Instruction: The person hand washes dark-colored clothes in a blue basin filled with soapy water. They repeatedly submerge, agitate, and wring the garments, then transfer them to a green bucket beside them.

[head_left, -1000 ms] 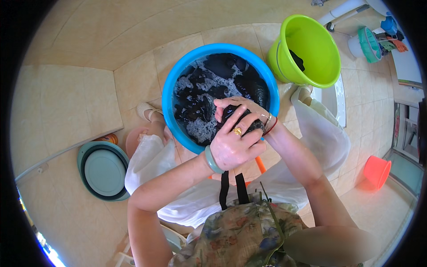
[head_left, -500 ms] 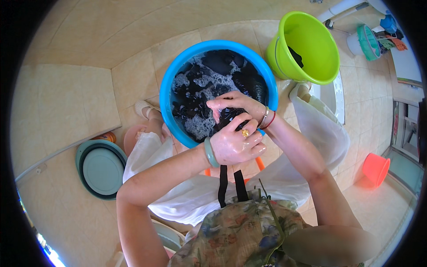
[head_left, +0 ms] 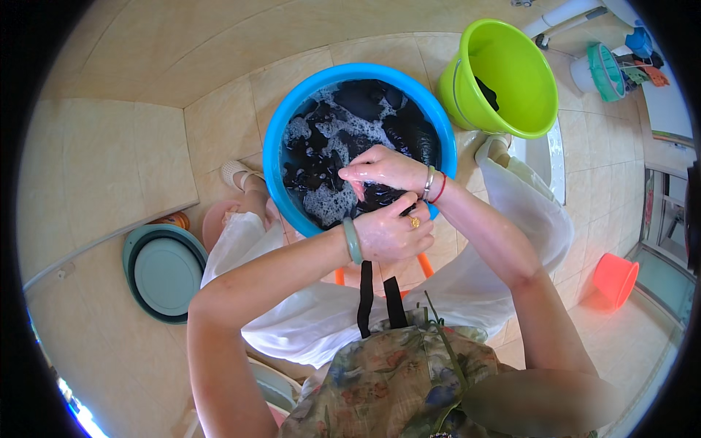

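Note:
Wet black cloth [head_left: 383, 197] is bunched between my two hands at the near side of a round blue basin [head_left: 273, 157]. My left hand [head_left: 394, 232], with a yellow ring and a pale green bangle at the wrist, closes around the near end of the cloth, over the rim. Just beyond it, my right hand [head_left: 387, 170] curls over the cloth from above, thumb apart from the fingers. More black fabric [head_left: 412, 135] lies soaking in the basin among white suds [head_left: 328, 204]. Part of the held cloth is hidden under my hands.
A lime-green bucket [head_left: 518, 80] with a dark piece inside stands at the far right of the basin. On the left is a teal basin [head_left: 131, 266]. An orange-pink bucket [head_left: 617, 279] stands right, and a green-lined bin [head_left: 607, 80] far right. Orange legs [head_left: 426, 266] show below my hands.
My left hand has moved slightly toward me and to the right, along the cloth. The right hand has shifted slightly, still on the cloth.

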`<control>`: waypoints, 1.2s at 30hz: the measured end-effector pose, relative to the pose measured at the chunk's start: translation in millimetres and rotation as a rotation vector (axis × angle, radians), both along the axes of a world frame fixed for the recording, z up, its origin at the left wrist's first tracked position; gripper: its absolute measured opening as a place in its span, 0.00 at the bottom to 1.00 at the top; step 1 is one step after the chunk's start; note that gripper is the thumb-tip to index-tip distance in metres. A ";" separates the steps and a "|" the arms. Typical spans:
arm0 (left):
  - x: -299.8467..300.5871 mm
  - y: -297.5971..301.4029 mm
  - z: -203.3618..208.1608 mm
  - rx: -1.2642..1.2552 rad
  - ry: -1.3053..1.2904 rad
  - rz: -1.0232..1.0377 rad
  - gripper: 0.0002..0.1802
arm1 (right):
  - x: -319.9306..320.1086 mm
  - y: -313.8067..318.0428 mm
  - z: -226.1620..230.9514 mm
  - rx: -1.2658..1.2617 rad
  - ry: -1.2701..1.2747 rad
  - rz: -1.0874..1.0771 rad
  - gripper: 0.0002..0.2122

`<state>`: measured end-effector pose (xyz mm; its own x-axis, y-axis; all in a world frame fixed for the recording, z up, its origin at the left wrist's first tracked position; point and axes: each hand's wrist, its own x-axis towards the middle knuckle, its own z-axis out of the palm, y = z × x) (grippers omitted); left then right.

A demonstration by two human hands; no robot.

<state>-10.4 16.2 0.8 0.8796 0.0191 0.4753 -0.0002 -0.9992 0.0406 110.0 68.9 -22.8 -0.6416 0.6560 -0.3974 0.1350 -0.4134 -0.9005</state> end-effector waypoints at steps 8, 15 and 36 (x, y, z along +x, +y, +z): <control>2.4 -1.0 -24.9 0.038 0.086 -0.043 0.07 | -1.5 -0.1 -15.3 0.109 -0.130 0.002 0.18; 0.1 -4.0 -40.9 0.007 0.143 -0.078 0.07 | -6.4 -2.5 -31.5 0.101 -0.207 0.031 0.18; -36.8 46.6 -26.2 -2.717 -0.810 0.293 0.30 | 51.6 -30.1 -8.0 -0.350 0.398 -0.906 0.17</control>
